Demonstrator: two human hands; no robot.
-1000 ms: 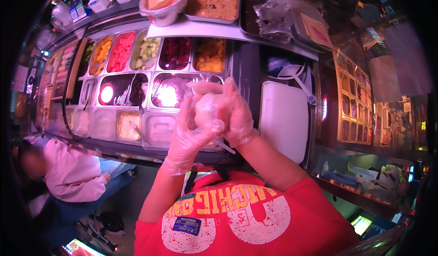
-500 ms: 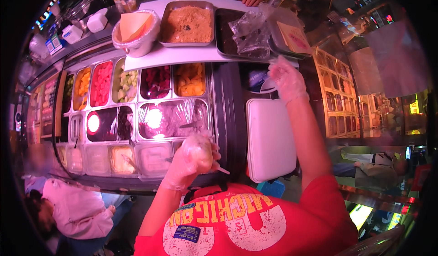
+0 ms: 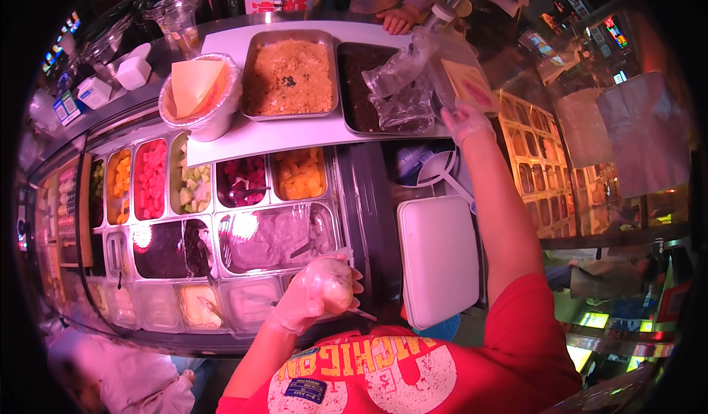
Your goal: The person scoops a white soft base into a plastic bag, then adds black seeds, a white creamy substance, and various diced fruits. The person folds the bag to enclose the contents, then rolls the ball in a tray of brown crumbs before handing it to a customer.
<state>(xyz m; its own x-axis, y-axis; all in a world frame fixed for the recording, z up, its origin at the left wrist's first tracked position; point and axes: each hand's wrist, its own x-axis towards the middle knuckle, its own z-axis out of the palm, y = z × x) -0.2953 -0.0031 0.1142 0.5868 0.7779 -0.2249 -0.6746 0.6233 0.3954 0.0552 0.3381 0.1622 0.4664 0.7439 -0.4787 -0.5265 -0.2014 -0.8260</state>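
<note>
My left hand [image 3: 324,290], in a clear plastic glove, is closed with its fingers curled in, beside the front row of tubs. What it holds is hard to make out; a pale rounded shape shows at the glove, and a thin pale stick [image 3: 361,314] pokes out below. My right hand [image 3: 470,123], also gloved, reaches far forward with fingers apart. Its fingertips touch the near edge of a clear plastic container or wrap with a printed paper sheet [image 3: 466,81]. Left of it, crumpled clear plastic [image 3: 402,93] lies over a tray of dark crumbs [image 3: 358,101].
A tray of golden crumbs [image 3: 291,78] and a lined white bucket [image 3: 221,123] stand on the white board. Metal tubs of cut fruit [image 3: 151,178] and a purple paste tub [image 3: 276,237] fill the counter. A white lidded box [image 3: 439,259] lies below a white slotted scoop [image 3: 439,169]. Another person's hand [image 3: 398,19] rests beyond.
The view has tilted, so the counter sits lower. My right hand has moved to the paper and plastic, uncovering the white scoop. My left hand stays closed.
</note>
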